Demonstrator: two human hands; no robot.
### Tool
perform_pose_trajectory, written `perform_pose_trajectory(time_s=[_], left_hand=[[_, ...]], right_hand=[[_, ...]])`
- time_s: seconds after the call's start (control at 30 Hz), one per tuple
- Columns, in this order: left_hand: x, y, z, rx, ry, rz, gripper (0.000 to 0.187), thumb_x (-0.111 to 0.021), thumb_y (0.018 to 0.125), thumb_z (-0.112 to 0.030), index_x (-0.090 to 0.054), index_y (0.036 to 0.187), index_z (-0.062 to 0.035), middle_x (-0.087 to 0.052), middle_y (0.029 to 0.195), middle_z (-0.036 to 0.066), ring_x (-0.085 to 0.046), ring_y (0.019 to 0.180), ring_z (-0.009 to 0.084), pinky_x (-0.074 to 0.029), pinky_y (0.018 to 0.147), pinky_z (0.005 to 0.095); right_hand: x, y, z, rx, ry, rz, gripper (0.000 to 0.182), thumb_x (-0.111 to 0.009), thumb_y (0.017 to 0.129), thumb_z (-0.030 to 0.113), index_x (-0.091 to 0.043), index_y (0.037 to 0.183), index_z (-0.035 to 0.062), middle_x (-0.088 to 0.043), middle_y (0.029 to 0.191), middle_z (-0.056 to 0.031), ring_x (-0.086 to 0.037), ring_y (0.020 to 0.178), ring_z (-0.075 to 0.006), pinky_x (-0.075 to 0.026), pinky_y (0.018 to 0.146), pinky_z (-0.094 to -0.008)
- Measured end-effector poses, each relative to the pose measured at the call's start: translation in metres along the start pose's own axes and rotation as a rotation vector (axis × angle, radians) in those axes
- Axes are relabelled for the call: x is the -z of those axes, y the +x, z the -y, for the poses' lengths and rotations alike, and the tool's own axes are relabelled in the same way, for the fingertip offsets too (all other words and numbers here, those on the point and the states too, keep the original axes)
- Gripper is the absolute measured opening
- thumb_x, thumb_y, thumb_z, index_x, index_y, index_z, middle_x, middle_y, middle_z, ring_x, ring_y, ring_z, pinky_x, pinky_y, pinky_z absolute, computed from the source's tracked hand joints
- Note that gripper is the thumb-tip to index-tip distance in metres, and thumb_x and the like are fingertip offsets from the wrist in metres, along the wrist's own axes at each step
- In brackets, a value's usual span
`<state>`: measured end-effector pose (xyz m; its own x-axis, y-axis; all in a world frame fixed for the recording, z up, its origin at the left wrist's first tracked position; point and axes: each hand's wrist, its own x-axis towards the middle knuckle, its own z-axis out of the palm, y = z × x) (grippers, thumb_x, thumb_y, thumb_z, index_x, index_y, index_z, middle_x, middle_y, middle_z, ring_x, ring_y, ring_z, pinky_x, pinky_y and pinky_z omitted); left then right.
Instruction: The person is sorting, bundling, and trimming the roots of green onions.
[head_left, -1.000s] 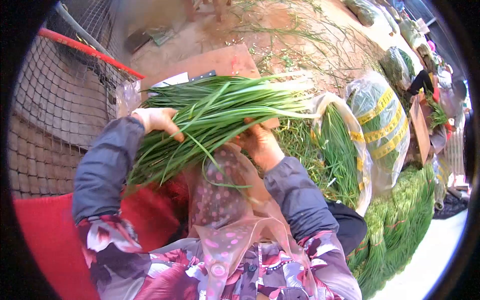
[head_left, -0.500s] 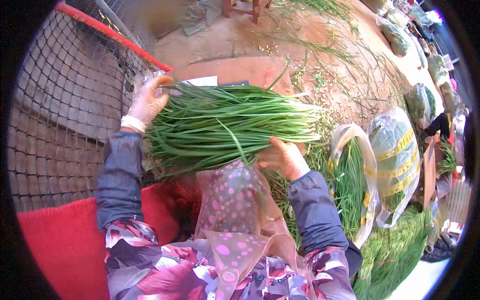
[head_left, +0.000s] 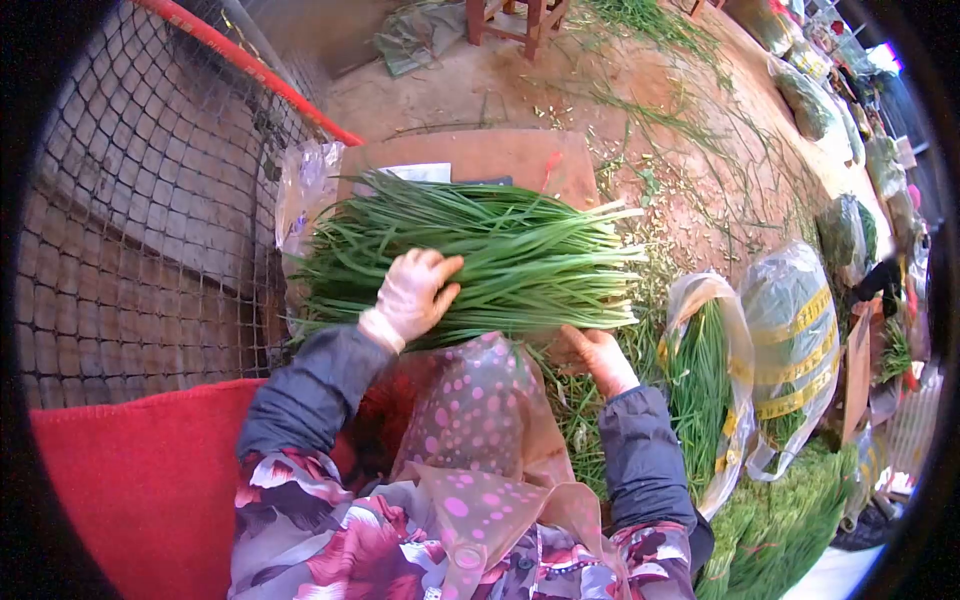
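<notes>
A wide pile of long green stalks [head_left: 500, 255] lies across a low board [head_left: 500, 150], its pale cut ends to the right and leafy tips to the left. My left hand [head_left: 410, 297], in a thin clear glove, rests on the near side of the pile with its fingers apart. At the pile's near right edge is my right hand [head_left: 597, 357], its fingers partly hidden under the stalks. Behind the pile, a white paper [head_left: 420, 172] lies on the board. A crumpled clear plastic bag [head_left: 307, 185] sits at the board's left edge.
A black net [head_left: 150, 220] with a red bar [head_left: 250, 68] stands at the left, above a red cloth [head_left: 150, 480]. To the right are bagged greens [head_left: 790, 320] and more loose greens [head_left: 780, 520]. A wooden stool [head_left: 515, 22] stands at the back among scattered trimmings.
My left hand has left the leafy tips at the far left and moved right and nearer, onto the pile. My right hand has shifted slightly right and nearer. The view has tilted a little.
</notes>
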<state>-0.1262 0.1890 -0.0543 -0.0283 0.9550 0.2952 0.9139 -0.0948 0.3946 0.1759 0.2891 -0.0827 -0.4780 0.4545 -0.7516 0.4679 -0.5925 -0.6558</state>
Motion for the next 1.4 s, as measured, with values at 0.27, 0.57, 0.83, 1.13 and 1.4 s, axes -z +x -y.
perform_pose_trajectory(time_s=[0.27, 0.57, 0.83, 1.13, 1.4], left_hand=[[0.011, -0.024, -0.016, -0.077, -0.139, -0.141, 0.027, -0.07, 0.077, -0.012, -0.066, 0.103, -0.0081, -0.063, 0.081, 0.008, -0.06, 0.085, 0.0287, -0.046, 0.079, 0.0407], [0.012, 0.01, 0.008, 0.097, 0.079, -0.267, 0.052, -0.068, 0.073, -0.007, -0.057, 0.124, -0.0124, -0.058, 0.113, 0.009, -0.053, 0.1, 0.0299, -0.043, 0.086, 0.0428], [-0.016, 0.002, 0.025, 0.225, -0.135, -0.204, 0.033, -0.073, 0.075, -0.014, -0.066, 0.106, -0.0104, -0.064, 0.103, 0.009, -0.058, 0.096, 0.0297, -0.048, 0.084, 0.0386], [-0.008, 0.012, 0.04, 0.114, -0.094, -0.026, 0.033, -0.075, 0.075, -0.032, -0.069, 0.098, -0.0092, -0.066, 0.092, 0.01, -0.06, 0.087, 0.0316, -0.049, 0.077, 0.0396], [-0.01, 0.057, 0.063, 0.482, -0.351, 0.143, 0.033, -0.071, 0.08, -0.027, -0.068, 0.104, -0.0046, -0.069, 0.096, 0.016, -0.067, 0.089, 0.0297, -0.051, 0.078, 0.0357]], right_hand=[[-0.022, -0.001, 0.03, 0.082, 0.087, -0.046, 0.049, -0.05, 0.097, 0.041, -0.053, 0.123, -0.0001, -0.068, 0.098, -0.0144, -0.069, 0.079, -0.0221, -0.052, 0.061, -0.0285], [0.004, 0.006, 0.014, 0.225, -0.314, 0.011, 0.021, -0.06, 0.09, 0.013, -0.064, 0.105, -0.0014, -0.067, 0.085, -0.0096, -0.058, 0.069, -0.0147, -0.049, 0.067, -0.0278], [-0.048, -0.046, 0.092, 0.63, -0.075, -0.004, 0.025, -0.048, 0.085, -0.005, -0.066, 0.101, -0.0028, -0.07, 0.099, -0.0101, -0.065, 0.095, -0.0171, -0.052, 0.082, -0.0285], [-0.035, -0.002, 0.073, 0.862, -0.598, -0.476, 0.015, -0.063, 0.081, 0.002, -0.067, 0.096, 0.0043, -0.069, 0.096, -0.011, -0.066, 0.089, -0.0246, -0.052, 0.081, -0.0326], [-0.034, -0.017, 0.071, 0.883, -1.023, -0.404, 0.02, -0.061, 0.074, -0.002, -0.069, 0.09, 0.0084, -0.07, 0.091, -0.0094, -0.066, 0.084, -0.0262, -0.052, 0.076, -0.0353]])
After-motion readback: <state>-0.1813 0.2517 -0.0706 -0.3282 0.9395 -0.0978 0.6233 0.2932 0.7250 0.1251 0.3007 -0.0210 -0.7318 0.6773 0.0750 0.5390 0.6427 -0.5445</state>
